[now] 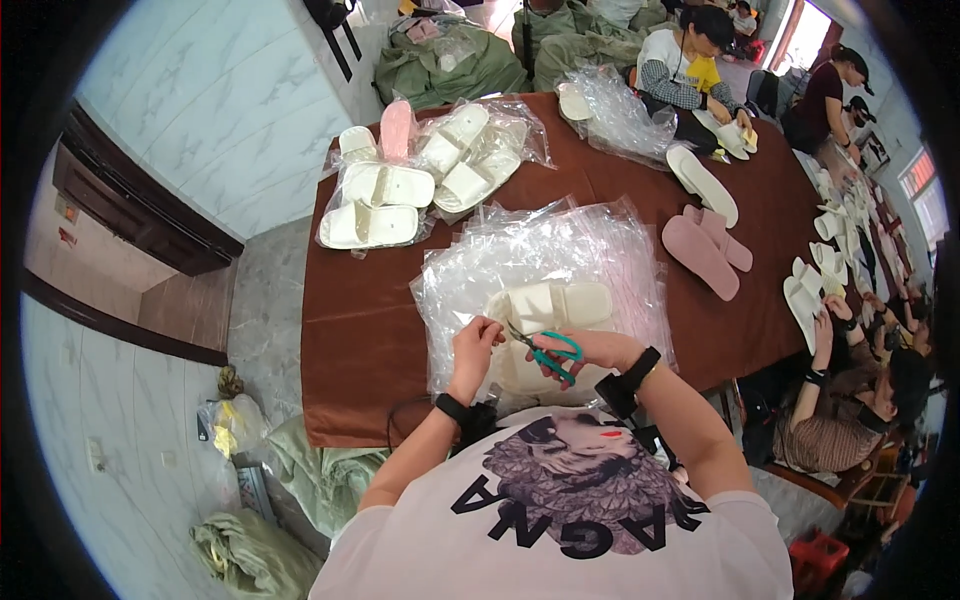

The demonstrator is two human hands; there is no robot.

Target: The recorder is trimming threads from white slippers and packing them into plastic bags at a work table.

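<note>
A pair of cream slippers (585,303) lies in front of me on a stack of clear plastic bags (440,295). My right hand (605,348) grips small scissors (552,352) by their green handles, their dark blades pointing up and left over the slippers. Close to the blade tips, my left hand (476,346) is closed in a pinch. Whatever it holds, if anything, is too small to make out. My hands partly cover the nearer slipper.
Bagged cream slippers (372,225) and a pink one (397,130) are piled at the table's far left. Unbagged pink slippers (700,255) and a white slipper (703,187) lie right on the brown tablecloth (350,355). Co-workers (690,75) handle slippers along the far and right sides.
</note>
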